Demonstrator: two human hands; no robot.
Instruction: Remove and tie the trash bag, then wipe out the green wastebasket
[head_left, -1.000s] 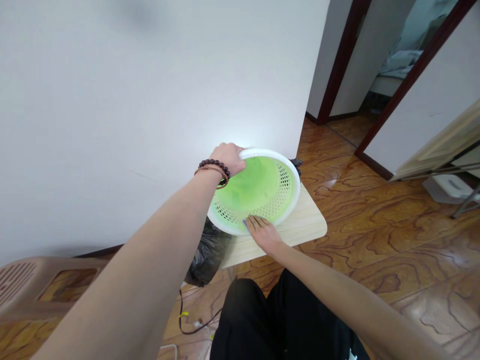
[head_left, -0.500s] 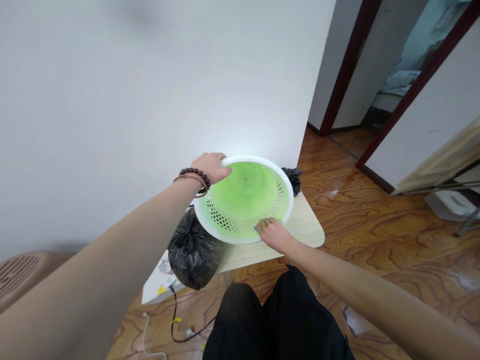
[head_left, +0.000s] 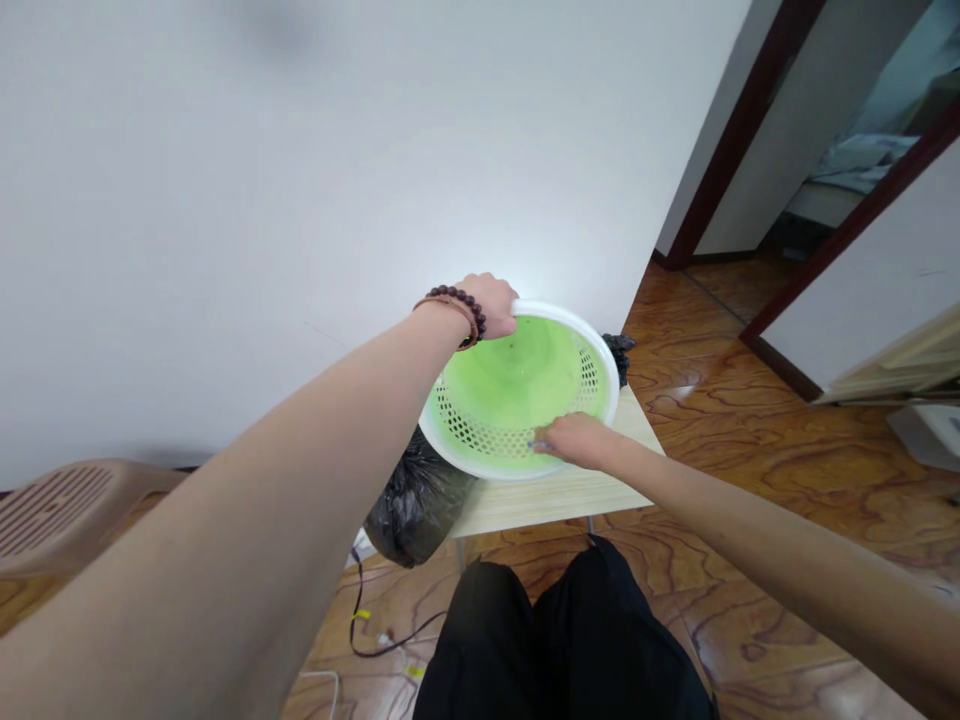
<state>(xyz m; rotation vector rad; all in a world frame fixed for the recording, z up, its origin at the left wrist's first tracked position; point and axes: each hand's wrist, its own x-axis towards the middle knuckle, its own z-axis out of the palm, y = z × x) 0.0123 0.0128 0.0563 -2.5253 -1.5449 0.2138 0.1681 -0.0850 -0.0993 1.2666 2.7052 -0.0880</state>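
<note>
A green plastic basket with a white rim [head_left: 517,395] stands tilted on a small light wooden table [head_left: 559,493], its opening facing me. My left hand [head_left: 491,302], with bead bracelets on the wrist, grips the far left part of the rim. My right hand [head_left: 576,440] is closed at the near inner wall of the basket, pressing a small bluish-grey thing that is mostly hidden under the fingers.
A full black plastic bag [head_left: 412,505] hangs at the table's left side, and another dark bag [head_left: 621,350] shows behind the basket. A brown plastic stool [head_left: 67,510] stands at the left. Cables [head_left: 375,625] lie on the wooden floor. A white wall is straight ahead; doorways open at the right.
My right hand has slid rightward along the basket's near inner wall. My left hand kept its hold on the rim while the basket turned a little. The camera shifted.
</note>
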